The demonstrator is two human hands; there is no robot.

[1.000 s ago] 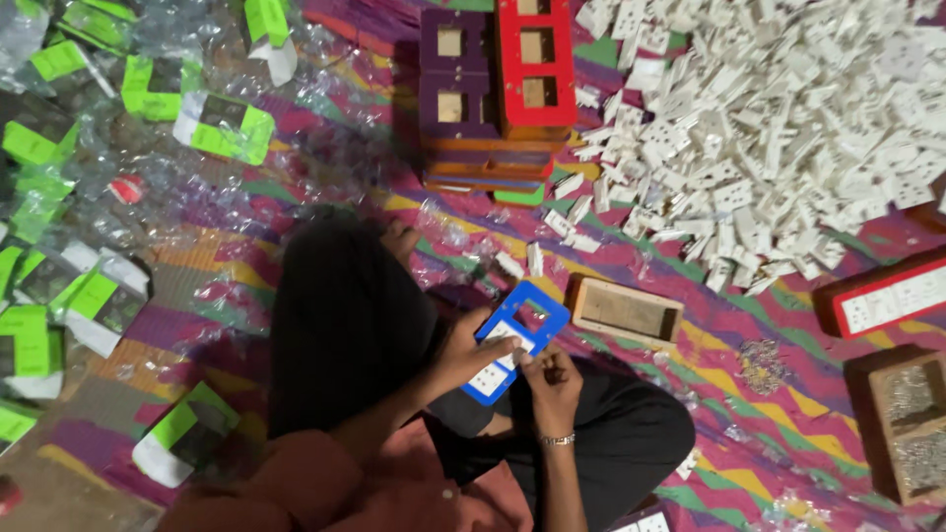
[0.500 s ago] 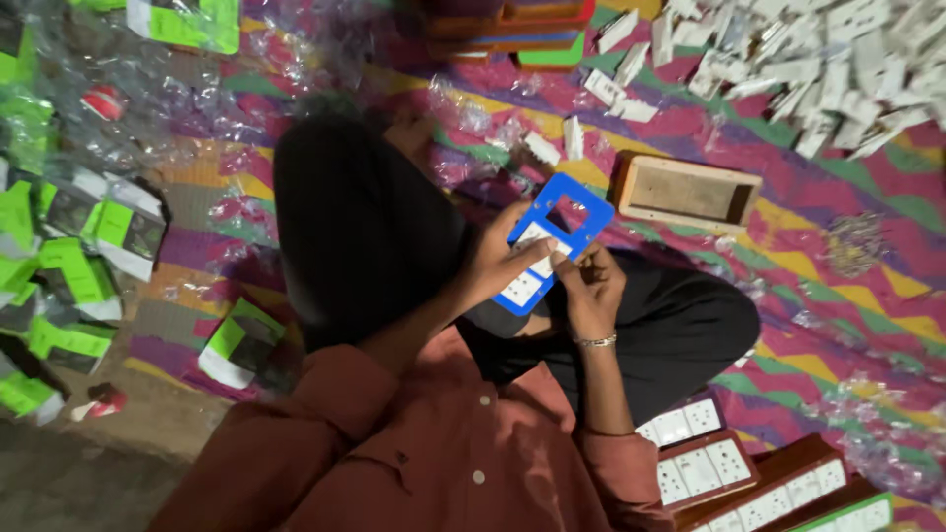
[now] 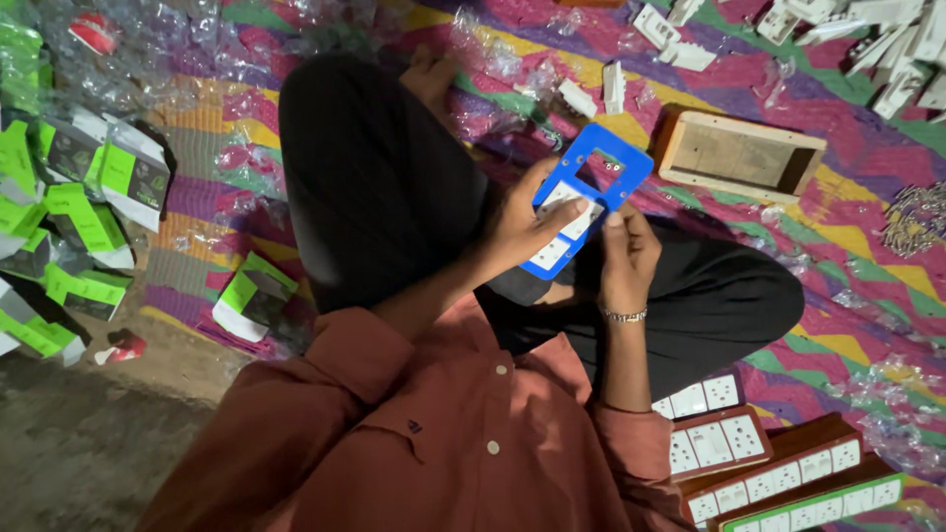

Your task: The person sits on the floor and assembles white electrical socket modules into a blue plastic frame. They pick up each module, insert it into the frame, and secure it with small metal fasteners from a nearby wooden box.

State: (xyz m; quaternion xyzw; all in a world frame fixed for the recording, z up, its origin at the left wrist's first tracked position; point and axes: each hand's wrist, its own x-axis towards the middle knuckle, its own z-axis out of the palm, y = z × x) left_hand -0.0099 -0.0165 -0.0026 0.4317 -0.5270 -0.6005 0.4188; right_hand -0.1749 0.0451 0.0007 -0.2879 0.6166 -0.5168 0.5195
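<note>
A seated person's left hand [image 3: 517,225] clasps the lower end of a blue switch plate [image 3: 583,200] above the lap, its long axis tilting up toward a wooden box [image 3: 741,156] on the patterned mat [image 3: 867,256], while the right hand [image 3: 626,254] pinches its near edge from below.

Open wooden box [image 3: 741,156] blocks beyond blue frame [image 3: 589,197].

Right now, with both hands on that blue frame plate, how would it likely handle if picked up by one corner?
The blue frame plate looks like thin moulded plastic, so probably light and fairly stiff. Its open cut-out leaves narrow rails that may flex or crack if twisted. The left hand and right hand pinch it by fingertips, suggesting little weight.
</note>
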